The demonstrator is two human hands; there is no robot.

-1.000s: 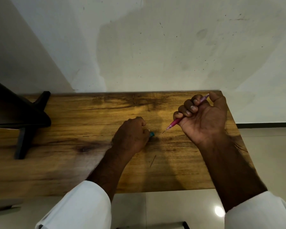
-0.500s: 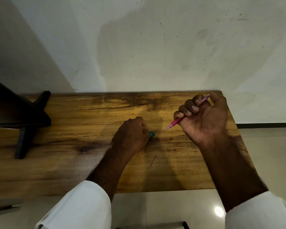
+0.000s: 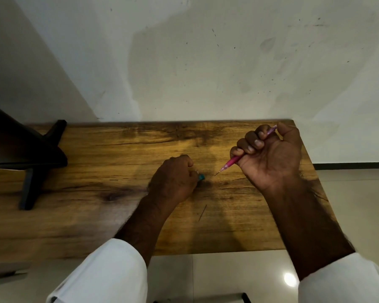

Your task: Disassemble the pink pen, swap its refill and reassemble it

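Right fingers point(image 3: 248, 147) grip pink pen point(image 3: 231, 162), near table edge point(image 3: 313, 182)

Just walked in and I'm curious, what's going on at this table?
A person is working on a pink pen. The right hand grips it in a fist, tip pointing down toward the wooden table. The left hand rests there, fingers curled round a teal piece. A thin dark rod lies nearby.

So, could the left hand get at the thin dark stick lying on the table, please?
Probably yes: the thin dark stick lies on the table right beside the left hand, nothing between, though it holds a teal piece.
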